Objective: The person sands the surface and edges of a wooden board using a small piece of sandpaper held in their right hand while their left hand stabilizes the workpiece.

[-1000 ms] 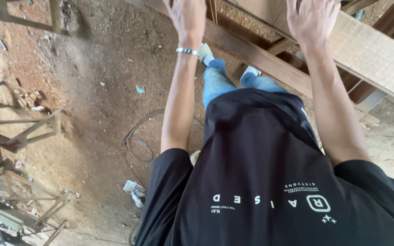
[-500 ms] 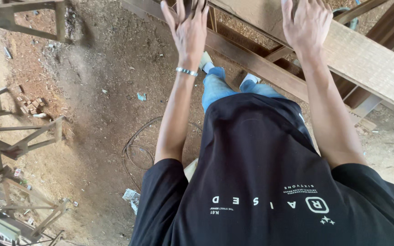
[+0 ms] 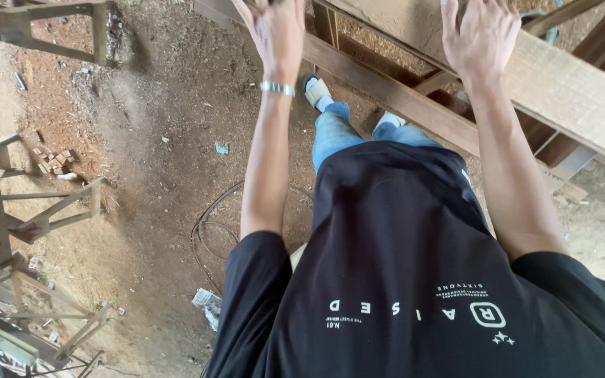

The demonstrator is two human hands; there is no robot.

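Note:
My left hand point(image 3: 278, 31), with a metal bracelet on the wrist, reaches forward over the near end of a long pale wooden plank point(image 3: 575, 91). Its fingertips run off the top edge of the view. My right hand point(image 3: 481, 35) lies flat on the plank's top face with the fingers spread. The plank slants from the top middle down to the right and rests above dark wooden beams point(image 3: 386, 87). Below my arms I see my black shirt, blue jeans and light shoes.
The dirt floor point(image 3: 162, 119) is strewn with sawdust and wood scraps. Wooden frames point(image 3: 43, 217) stand along the left side. A loop of cable point(image 3: 208, 231) lies on the ground by my left arm, with a crumpled wrapper point(image 3: 208, 304) nearer.
Both hands stay on the plank with the arms stretched out. The view has shifted a little, and my left fingertips now pass beyond the top edge.

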